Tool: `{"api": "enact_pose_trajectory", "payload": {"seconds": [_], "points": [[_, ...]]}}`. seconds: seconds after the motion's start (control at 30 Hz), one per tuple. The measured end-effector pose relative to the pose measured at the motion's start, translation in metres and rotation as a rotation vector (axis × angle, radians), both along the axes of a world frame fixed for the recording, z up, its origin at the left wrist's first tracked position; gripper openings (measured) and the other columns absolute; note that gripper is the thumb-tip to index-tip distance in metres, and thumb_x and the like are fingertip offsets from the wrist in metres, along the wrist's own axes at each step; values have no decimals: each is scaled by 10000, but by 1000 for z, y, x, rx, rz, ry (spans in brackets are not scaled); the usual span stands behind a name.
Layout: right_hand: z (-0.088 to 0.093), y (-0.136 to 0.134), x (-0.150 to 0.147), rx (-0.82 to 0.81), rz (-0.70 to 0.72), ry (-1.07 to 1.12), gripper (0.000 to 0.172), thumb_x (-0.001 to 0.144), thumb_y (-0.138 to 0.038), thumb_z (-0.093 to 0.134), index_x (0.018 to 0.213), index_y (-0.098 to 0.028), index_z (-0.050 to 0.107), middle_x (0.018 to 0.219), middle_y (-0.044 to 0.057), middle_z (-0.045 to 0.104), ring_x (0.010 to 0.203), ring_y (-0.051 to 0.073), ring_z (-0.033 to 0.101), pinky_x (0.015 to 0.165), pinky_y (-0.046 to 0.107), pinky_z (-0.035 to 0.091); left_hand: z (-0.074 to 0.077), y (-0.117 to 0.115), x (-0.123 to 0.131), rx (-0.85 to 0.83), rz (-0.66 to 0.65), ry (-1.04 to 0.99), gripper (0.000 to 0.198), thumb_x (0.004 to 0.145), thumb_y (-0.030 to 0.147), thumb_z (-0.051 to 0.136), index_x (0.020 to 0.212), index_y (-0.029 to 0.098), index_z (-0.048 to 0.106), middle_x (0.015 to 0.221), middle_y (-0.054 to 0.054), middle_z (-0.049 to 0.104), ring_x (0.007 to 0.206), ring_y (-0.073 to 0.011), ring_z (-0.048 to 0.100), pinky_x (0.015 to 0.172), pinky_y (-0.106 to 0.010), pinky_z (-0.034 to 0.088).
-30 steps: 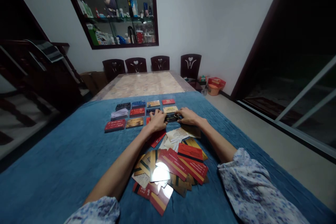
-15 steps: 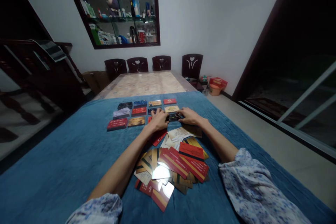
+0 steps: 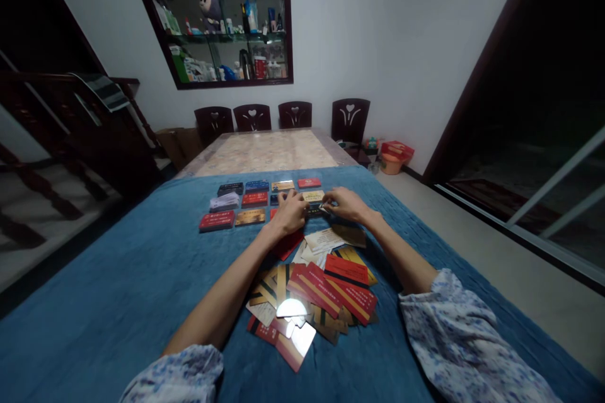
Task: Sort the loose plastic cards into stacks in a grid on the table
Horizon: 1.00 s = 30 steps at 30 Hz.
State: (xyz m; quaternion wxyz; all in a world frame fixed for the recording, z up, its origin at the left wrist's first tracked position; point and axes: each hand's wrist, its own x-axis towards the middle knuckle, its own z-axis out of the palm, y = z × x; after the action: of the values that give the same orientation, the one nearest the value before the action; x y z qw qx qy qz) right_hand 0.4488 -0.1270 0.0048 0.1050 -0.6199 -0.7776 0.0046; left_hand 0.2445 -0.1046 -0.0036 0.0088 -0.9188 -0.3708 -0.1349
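A stack of black cards (image 3: pixel 314 210) lies between my two hands on the blue cloth. Curled fingers of my left hand (image 3: pixel 290 213) press at its left end. At its right end my right hand (image 3: pixel 348 204) has thumb and fingers pinched together, with a small light edge at the tips. Just behind is a stack of cream cards (image 3: pixel 312 196). Closer to me, a loose heap holds red cards (image 3: pixel 317 288), gold cards (image 3: pixel 285 277) and pale paper-like cards (image 3: pixel 326 239). My left hand partly hides a dark blue stack and some red cards.
Left of my hands stand neat stacks: red cards (image 3: pixel 217 221), gold cards (image 3: pixel 250 217), white cards (image 3: pixel 224 201) and dark cards (image 3: pixel 230 189). More stacks lie in the back row, including red cards (image 3: pixel 309 182). The blue cloth (image 3: pixel 142 277) covers the near table; chairs (image 3: pixel 350 118) stand behind.
Both hands stay at the black stack. My right fingers have drawn closer together at its right end, and a light edge shows there. The whole view has shifted slightly.
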Motion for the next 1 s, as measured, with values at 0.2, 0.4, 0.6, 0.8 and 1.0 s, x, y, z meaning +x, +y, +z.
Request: {"api": "enact_pose_trajectory", "payload": {"seconds": [0.2,0.4,0.6,0.8,1.0], "points": [[14,-11,-11,133,17,28,224,896,-193,539,936,-199,759,978,74,755,900,198,638,692,257,365,16,-18,0,80,-3,11,273,826,56,476,842,167,725,995,-135,668,1127,-306,485,973,-523,332],[20,-24,-27,191,93,51,218,868,-145,547,909,-192,755,964,76,746,893,196,616,731,265,376,17,-29,-13,174,-14,-36,237,828,56,512,828,167,722,928,-123,677,1064,-295,510,939,-509,339],[18,-32,-44,159,207,33,205,861,-124,574,913,-206,754,966,72,733,933,208,599,724,274,365,11,-44,-41,191,-3,-22,240,824,54,528,890,167,728,939,-113,683,1069,-289,506,961,-517,318],[8,-29,-56,145,342,11,156,848,-135,633,914,-211,752,944,67,725,927,209,581,742,284,358,-4,-61,-74,166,1,-10,123,843,129,599,857,166,716,948,-110,692,1095,-304,499,946,-515,315],[0,-29,-62,69,424,-13,220,815,-162,686,1020,-206,750,1004,67,720,959,226,554,794,312,367,-18,-74,-98,141,-28,-50,196,918,140,524,892,182,713,950,-92,700,1097,-288,510,971,-539,292]]}}
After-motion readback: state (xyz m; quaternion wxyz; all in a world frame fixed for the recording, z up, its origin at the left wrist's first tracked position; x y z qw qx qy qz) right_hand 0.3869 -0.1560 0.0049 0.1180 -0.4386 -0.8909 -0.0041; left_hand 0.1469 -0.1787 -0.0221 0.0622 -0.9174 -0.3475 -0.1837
